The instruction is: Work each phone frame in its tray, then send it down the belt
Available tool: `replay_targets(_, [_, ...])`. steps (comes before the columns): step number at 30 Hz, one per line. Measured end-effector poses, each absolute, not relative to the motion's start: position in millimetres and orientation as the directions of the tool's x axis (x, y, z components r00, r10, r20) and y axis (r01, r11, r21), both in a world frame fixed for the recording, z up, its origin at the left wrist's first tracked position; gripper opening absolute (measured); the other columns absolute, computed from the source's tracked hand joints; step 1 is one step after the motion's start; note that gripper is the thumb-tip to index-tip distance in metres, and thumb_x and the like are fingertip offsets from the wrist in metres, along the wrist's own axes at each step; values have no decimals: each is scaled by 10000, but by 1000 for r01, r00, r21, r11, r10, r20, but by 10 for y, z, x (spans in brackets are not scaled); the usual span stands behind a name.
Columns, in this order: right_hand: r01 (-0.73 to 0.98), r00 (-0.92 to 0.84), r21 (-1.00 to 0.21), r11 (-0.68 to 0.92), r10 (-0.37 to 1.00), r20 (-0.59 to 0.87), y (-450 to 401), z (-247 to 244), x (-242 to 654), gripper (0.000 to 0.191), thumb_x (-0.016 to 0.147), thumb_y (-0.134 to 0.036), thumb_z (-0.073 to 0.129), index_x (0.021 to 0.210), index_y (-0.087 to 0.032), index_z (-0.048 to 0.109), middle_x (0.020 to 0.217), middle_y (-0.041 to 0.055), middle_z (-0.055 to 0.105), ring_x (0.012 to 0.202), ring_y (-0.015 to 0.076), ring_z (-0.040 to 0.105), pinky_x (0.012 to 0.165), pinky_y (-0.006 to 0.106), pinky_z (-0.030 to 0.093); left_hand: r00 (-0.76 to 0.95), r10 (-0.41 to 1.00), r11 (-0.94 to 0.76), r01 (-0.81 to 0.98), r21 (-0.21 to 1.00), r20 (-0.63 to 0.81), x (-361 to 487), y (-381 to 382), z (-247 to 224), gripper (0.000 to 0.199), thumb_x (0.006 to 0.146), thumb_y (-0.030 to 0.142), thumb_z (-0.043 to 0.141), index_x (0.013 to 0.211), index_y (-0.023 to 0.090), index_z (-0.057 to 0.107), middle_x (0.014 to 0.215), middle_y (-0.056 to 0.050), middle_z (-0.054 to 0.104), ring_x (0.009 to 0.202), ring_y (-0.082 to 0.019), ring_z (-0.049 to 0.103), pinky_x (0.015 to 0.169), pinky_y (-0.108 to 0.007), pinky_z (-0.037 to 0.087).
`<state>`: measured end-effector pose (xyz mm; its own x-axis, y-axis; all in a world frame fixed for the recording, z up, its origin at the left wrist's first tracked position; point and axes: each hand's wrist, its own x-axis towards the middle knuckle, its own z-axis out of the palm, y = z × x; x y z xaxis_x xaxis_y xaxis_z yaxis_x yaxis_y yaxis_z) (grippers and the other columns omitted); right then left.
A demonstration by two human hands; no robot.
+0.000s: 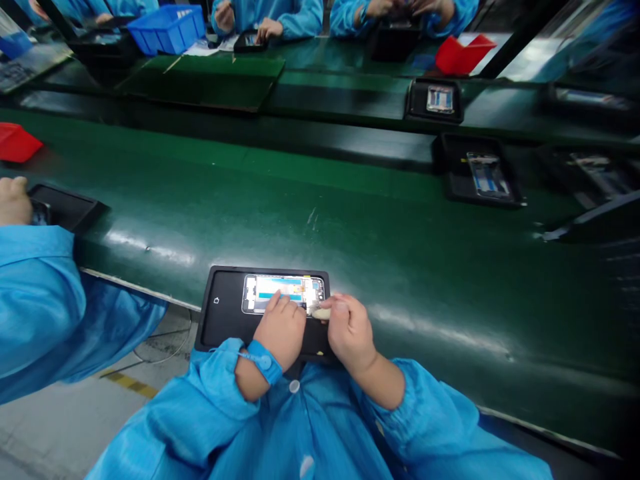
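An opened smartphone (280,287) with its inner parts showing lies in a black tray (225,330) at the bench's front edge. My left hand (283,327) rests over the phone's lower edge, its fingers stretched out onto it, and a blue wrist strap (265,362) circles that wrist. At the phone's right end, my right hand (351,330) is closed on a small pale tool (321,313) whose rounded end meets the phone's lower right corner. The rest of the tool is hidden by my fingers.
A green bench (320,220) stretches across. Black trays with opened phones (487,175) stand at the right. At left, a co-worker's hand (14,200) is by another black tray (67,208). Red bins (463,55) and a blue bin (167,30) stand farther off, near other workers.
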<state>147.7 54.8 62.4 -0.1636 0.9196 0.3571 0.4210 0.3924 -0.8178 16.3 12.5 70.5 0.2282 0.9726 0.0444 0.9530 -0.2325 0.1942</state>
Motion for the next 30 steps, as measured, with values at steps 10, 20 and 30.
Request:
replay_targets(10, [510,-462,-649,564,817,346,581,739,1269,358,869,-349,290,658,-208,543,637,71,589,609,194,551,593,301,453,254,965,-261,945,197,57,143,114,654,208,781,92,424,893,107,598,831,-82,612,943,-234,523,964,-438,332])
replay_targets(20, [107,153,-966,-235,964,-218,746,673,1323,537,801,-641,312,968,-147,439,645,5,573,401,123,511,380,234,422,51,988,-97,935,340,143,-42,341,731,263,854,193,349,911,152,603,843,-65,604,887,-201,527,924,-413,383])
replay_targets(30, [94,150,-985,-147,980,-132,664,525,1289,454,830,-557,348,979,-145,465,700,35,601,487,143,559,443,257,467,18,999,-24,976,217,30,-66,533,692,210,799,298,494,939,336,646,1104,-61,510,1122,-310,396,941,-563,276])
